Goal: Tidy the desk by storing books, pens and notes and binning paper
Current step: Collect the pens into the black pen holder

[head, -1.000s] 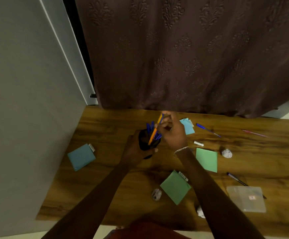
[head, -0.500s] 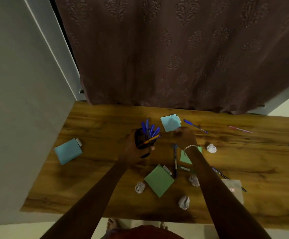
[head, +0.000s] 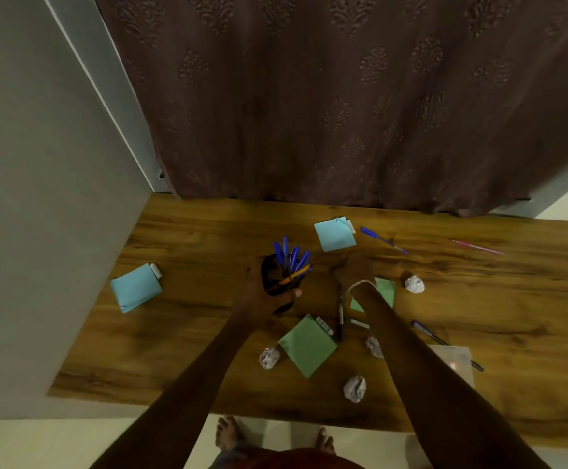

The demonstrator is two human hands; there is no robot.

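Gripping pen holder (head: 276, 277) (left hand (head: 262, 292)), desk (head: 208, 238) cluttered

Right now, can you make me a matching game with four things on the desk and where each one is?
Things:
1. pen holder
2. pink pen
3. blue note pad
4. clear plastic box

Places:
A. far left of the desk
B. in the left hand's grip
C. near edge, right of the right forearm
D. far side, towards the right

Pairs: 1-B, 2-D, 3-A, 4-C

Desk (head: 208, 238): glossy grained wood. Curtain (head: 343, 96): embossed matt cloth. Paper balls (head: 354, 388): crumpled, rough.
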